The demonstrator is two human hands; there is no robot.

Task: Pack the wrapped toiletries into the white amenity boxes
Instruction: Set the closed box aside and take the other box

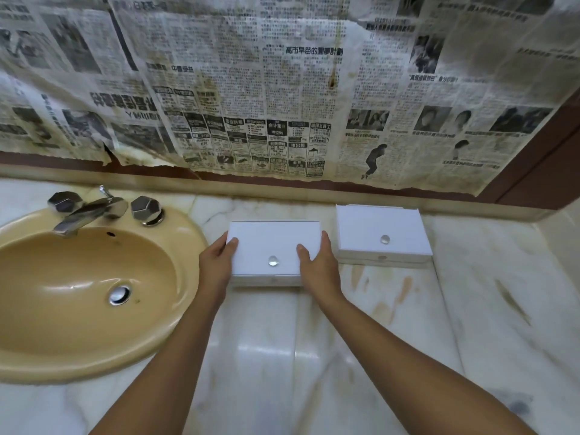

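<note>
Marble counter (314,356), sink (175,334) at 9 o'clock: both boxes lidded, no toiletries visible.
Left hand (216,262) and right hand (317,262) grip near box (270,243) by its ends, thumbs on the lid; far box (381,227) at 2 o'clock. Likely next: lift lid.

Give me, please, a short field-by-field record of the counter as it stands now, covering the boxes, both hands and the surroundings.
near box: white amenity box, lid closed, clear knob on top
left hand: left hand grips its left edge
right hand: right hand grips its right edge
second box: closed white box, to the right, untouched
surface: marble counter
beside: tan sink with chrome tap
toiletries: none visible
</note>
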